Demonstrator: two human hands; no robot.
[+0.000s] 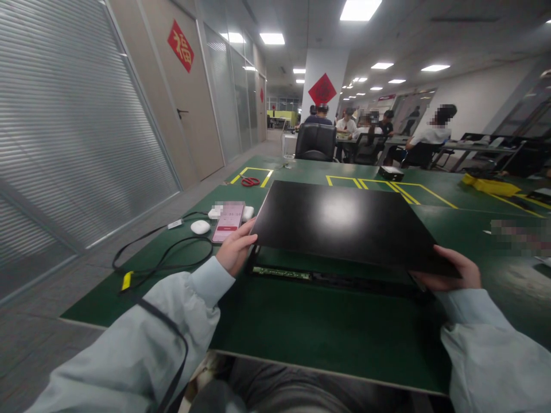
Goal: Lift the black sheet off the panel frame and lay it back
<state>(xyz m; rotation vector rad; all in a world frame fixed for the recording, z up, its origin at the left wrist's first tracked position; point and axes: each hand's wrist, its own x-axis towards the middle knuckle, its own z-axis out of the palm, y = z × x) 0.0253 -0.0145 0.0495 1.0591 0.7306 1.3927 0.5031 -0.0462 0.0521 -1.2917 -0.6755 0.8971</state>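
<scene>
A thin black display panel [340, 223] is held up between my hands, tilted, with a ceiling light mirrored on its glossy face. My left hand [237, 246] grips its left edge, thumb on top. My right hand [458, 269] holds the near right corner, most of its fingers hidden underneath. Below the panel on the green table lies a dark frame [365, 282], its far part covered by the panel. A green circuit board strip [279, 273] shows along the frame's near side. Whether panel and frame touch at the far side I cannot tell.
Left of the panel lie a phone [228, 222], a white rounded case [200, 228] and a black lanyard [163, 267]. Red-handled scissors [250, 182] lie farther back near yellow tape outlines. A black box [391, 173] and a yellow tray [491, 184] sit at the back right. Several people sit beyond.
</scene>
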